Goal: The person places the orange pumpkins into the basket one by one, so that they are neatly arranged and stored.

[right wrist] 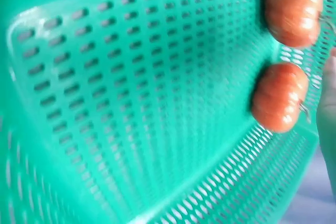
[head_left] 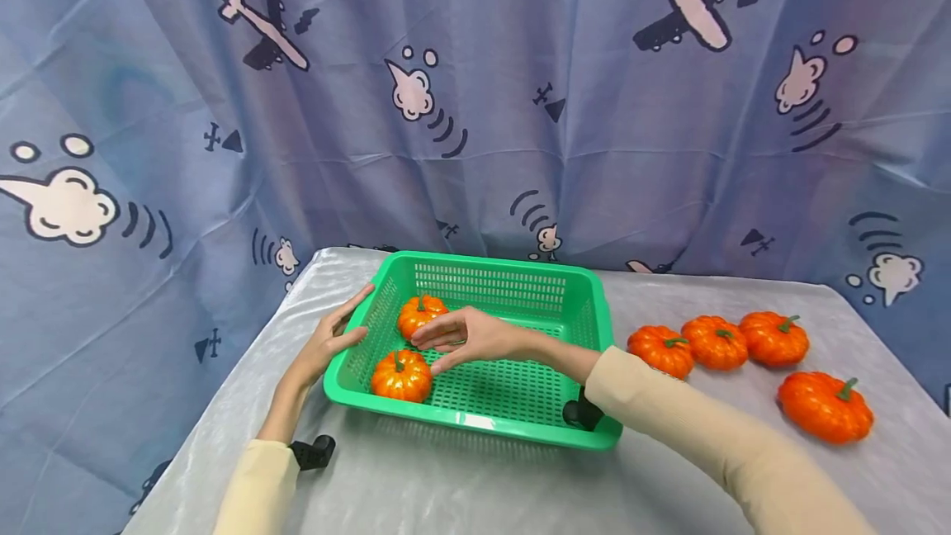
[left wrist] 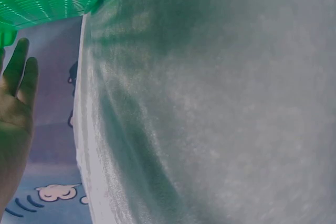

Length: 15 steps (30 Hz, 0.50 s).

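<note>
A green plastic basket (head_left: 520,429) with slotted walls stands on the table. Inside its left part sit two small orange pumpkins with green stems, a back pumpkin (head_left: 416,316) and a front pumpkin (head_left: 401,380). My left hand (head_left: 324,347) rests at the basket's left rim with its fingers extended. Over the basket floor, my right hand (head_left: 479,335) reaches in from the right, fingers loosely bent and nothing held. Its fingertips overlap the back pumpkin, and the thumb is beside the front one. In the right wrist view, both pumpkins lie close to my hand (right wrist: 328,106).
Right of the basket, a row of three more pumpkins (head_left: 715,343) sits on the silvery tablecloth (head_left: 446,494). Another pumpkin (head_left: 826,408) lies nearer the front right. Behind the table hangs a blue curtain (head_left: 475,106) printed with airplanes.
</note>
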Each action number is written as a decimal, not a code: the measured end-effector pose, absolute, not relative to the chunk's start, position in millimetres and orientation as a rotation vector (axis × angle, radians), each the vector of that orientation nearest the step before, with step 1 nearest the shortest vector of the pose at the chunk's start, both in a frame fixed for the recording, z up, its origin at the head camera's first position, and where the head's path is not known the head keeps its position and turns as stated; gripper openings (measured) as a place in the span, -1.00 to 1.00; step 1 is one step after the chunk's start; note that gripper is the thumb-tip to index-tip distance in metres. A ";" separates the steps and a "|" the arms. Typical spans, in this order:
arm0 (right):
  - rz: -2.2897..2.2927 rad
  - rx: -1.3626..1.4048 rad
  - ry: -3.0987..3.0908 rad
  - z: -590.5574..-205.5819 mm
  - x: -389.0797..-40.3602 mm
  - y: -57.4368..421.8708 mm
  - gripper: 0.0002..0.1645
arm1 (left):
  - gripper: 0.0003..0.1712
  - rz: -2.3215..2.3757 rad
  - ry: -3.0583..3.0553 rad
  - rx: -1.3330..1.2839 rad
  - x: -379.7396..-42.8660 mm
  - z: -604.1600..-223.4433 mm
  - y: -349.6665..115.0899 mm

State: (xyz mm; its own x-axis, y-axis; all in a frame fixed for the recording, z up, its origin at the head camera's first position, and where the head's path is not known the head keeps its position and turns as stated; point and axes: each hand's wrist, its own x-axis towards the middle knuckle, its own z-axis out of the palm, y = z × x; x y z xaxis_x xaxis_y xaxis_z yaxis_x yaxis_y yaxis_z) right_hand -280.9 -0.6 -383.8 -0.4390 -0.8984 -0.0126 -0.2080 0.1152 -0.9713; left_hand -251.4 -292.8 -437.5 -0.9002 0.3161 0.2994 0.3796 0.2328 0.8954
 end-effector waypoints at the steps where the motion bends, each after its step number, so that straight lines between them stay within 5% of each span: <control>1: -1.359 -1.088 1.746 -379.5 -279.9 3.1 -0.35 | -0.30 -1.782 -2.427 -0.687 -251.0 -437.1 -292.7; 15: -1.380 -1.161 1.857 -310.1 -282.6 63.3 -0.34 | -0.30 -1.757 -2.434 -0.710 -246.5 -432.1 -288.2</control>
State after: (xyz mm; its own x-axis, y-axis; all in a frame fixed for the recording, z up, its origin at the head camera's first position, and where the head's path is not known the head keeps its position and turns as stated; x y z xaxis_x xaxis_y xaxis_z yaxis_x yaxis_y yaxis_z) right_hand -282.6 63.3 -310.1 -0.4789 -0.8754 0.0662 -0.3158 0.1015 -0.9434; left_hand -246.5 -288.2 -432.1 -0.8926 0.3303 0.3069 0.3952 0.2456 0.8852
